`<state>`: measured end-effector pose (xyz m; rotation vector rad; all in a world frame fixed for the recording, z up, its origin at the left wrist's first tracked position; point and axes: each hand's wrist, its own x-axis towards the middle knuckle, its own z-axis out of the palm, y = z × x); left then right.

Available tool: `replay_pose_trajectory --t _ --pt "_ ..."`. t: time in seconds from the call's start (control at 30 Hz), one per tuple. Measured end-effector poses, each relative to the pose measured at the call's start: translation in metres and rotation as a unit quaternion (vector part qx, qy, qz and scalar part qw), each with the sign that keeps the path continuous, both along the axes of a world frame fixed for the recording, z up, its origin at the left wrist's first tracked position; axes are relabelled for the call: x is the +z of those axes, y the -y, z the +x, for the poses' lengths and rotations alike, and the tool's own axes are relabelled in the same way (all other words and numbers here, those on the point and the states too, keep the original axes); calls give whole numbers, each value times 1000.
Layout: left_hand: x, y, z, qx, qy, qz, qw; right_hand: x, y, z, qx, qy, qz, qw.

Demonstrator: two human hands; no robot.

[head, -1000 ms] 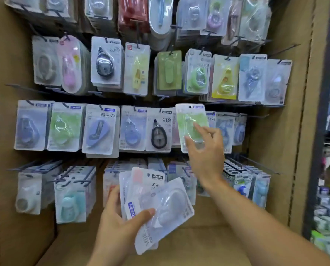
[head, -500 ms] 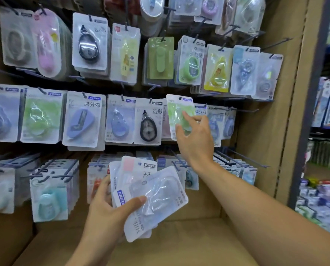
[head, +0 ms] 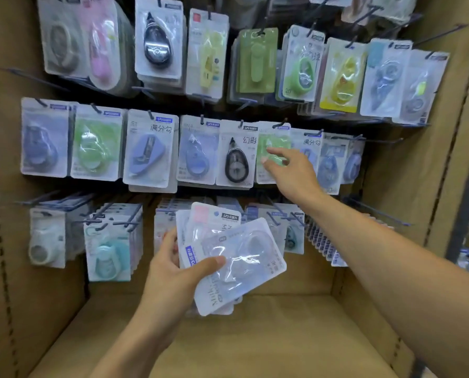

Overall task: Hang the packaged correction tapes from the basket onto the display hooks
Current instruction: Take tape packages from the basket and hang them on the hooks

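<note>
My left hand (head: pixel 170 271) is shut on a fanned stack of packaged correction tapes (head: pixel 239 257), held low in front of the bottom row; the top pack is clear and whitish. My right hand (head: pixel 293 173) reaches up to the middle row with its fingers spread. Its fingertips rest against a green packaged correction tape (head: pixel 273 144). That pack hangs on a display hook (head: pixel 279 124) between a black tape pack (head: pixel 236 156) and a blue one (head: pixel 309 148). No basket is in view.
Three rows of hooks with hanging tape packs cover the cardboard back wall. Bare hooks (head: pixel 378 214) jut out at the lower right and another (head: pixel 435 36) at the upper right. A cardboard shelf floor (head: pixel 255 336) lies below, with cardboard side walls (head: pixel 419 186) on both sides.
The green pack has gone from raised in my right hand onto the middle-row hook, and the fingers have loosened to rest on its front. My left hand still holds the stack.
</note>
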<state>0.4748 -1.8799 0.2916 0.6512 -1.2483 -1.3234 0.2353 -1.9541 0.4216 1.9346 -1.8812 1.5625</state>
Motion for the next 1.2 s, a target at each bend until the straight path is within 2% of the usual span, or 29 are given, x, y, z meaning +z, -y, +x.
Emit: replay_pose_trajectory --t 0.07,0.13,0.2,0.23,0.33,0.5,0.57,0.67,0.7,0.77,0.87,0.97,1.03,1.2 --pt "-2 1 2 -17 8 6 1000 -10 -35 14 176 1 85 981" --pt "-5 1 2 -36 20 15 999 -22 -63 24 274 -93 201 936" --pt "-8 1 1 -59 39 25 997 -33 -77 25 269 -227 252 902" --pt "-10 0 0 -73 46 36 996 -35 -80 25 264 -264 270 888" --pt "-16 -3 -4 -91 53 59 993 -42 -86 18 272 -272 303 872" --pt "-27 -9 -12 -115 36 71 990 -56 -94 9 284 -220 294 886" --pt "-29 -11 -14 -115 25 78 990 -61 -99 3 277 -149 278 908" --pt "-28 -13 -19 -93 15 63 994 -72 -107 -3 222 -43 186 956" --pt "-26 -13 -22 -84 8 61 995 -78 -110 -3 200 -37 146 968" --pt "-22 -15 -29 -67 -14 60 996 -90 -117 2 149 -81 94 981" --pt "-11 -16 -44 -28 -33 60 997 -101 -130 1 109 -155 110 976" --pt "0 -18 -58 -23 -18 48 998 -99 -139 -16 127 -129 156 971" --pt "9 -18 -69 -29 -4 41 999 -97 -141 -28 128 -101 145 976" --pt "39 -13 -105 -30 20 17 999 -95 -138 -51 84 -37 -7 996"
